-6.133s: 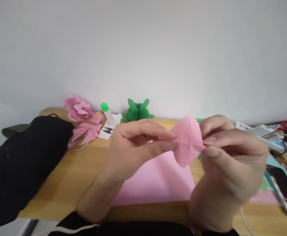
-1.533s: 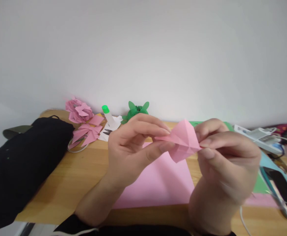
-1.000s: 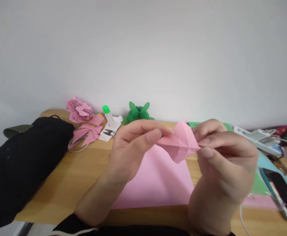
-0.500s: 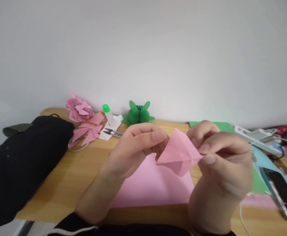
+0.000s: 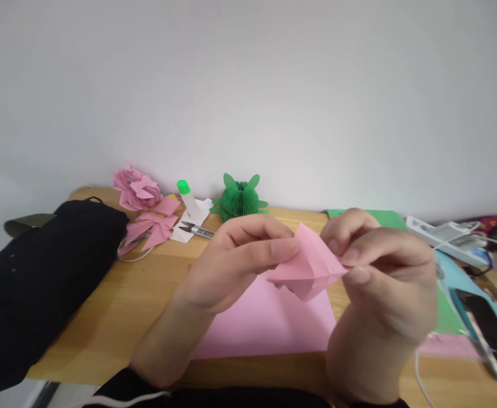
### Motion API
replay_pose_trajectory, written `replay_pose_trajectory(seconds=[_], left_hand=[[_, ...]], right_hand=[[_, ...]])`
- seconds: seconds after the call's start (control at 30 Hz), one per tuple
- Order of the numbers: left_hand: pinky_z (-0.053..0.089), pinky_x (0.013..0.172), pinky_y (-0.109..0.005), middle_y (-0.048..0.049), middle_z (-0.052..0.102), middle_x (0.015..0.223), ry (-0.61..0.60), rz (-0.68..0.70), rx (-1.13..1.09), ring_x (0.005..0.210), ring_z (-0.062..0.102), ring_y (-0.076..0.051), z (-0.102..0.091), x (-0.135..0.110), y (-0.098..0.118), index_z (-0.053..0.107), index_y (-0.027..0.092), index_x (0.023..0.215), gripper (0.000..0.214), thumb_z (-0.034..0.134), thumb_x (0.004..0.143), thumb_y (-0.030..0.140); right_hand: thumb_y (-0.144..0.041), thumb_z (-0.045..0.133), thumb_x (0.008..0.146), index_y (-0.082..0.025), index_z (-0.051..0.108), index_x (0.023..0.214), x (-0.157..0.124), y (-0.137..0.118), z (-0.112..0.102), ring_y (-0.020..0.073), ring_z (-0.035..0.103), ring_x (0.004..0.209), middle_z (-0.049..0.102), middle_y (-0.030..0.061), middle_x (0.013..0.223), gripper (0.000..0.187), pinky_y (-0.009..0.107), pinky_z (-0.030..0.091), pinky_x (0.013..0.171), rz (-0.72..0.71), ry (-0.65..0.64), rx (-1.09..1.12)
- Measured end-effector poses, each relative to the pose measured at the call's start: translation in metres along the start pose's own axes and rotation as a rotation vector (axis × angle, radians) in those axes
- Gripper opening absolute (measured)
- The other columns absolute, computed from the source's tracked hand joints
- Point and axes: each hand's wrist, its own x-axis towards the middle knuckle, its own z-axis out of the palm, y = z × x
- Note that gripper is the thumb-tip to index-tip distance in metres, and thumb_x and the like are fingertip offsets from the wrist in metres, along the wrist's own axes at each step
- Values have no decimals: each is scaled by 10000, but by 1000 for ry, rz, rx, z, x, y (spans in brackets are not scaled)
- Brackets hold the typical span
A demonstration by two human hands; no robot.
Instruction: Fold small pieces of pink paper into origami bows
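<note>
Left hand and right hand each pinch opposite corners of the folded pink paper, fingers closed, holding it raised above the counter for creasing.

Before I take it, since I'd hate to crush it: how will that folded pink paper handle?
Probably very light: left hand and right hand hold the folded pink paper by fingertips alone. Its creases likely stiffen it slightly, yet a firm grip would probably flatten it.

Both hands pinch a folded pink paper above the table.
</note>
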Motion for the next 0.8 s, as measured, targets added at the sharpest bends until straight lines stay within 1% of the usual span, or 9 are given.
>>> replay_pose_trajectory(seconds=[0.17,0.47,0.53,0.6,0.7,0.8], left_hand=[[487,516,-191,9,624,582,-12,-30,-60,522,564,-85,-3,0,-4,739,162,682,226,892,698,328],[498,510,-191,-9,630,614,1,-60,-77,538,570,-92,-4,0,-4,753,161,683,201,897,682,301],[489,511,-186,-2,616,607,-1,-43,-76,534,558,-86,-4,0,-4,750,163,684,194,884,700,302],[460,499,-172,6,593,587,8,11,-55,522,530,-74,-5,0,-4,748,161,680,206,867,721,324],[433,482,-193,-16,609,599,43,87,50,533,532,-93,-5,0,-4,749,150,688,298,831,743,432],[426,482,-224,-25,599,599,77,96,151,547,536,-121,-4,1,-3,730,154,682,340,791,748,481]], right_hand=[[-250,786,846,-299,814,909,-1,1,0,140,602,694,685,4,752,85,312,512,624,15,17,-13],[-218,785,846,-283,813,917,-1,0,0,131,615,717,686,-3,749,100,298,520,637,4,19,5],[-212,782,848,-277,812,914,-1,2,0,131,621,738,691,-3,753,97,292,525,659,-3,16,8],[-202,780,849,-276,811,923,-2,3,0,131,625,753,697,-2,758,109,287,527,670,-7,18,13],[-184,783,845,-272,810,933,-2,4,-1,126,624,754,697,-1,766,128,280,528,668,-8,21,14],[-185,790,837,-273,814,917,0,3,0,117,626,733,690,-3,759,121,267,529,651,-3,9,6]])
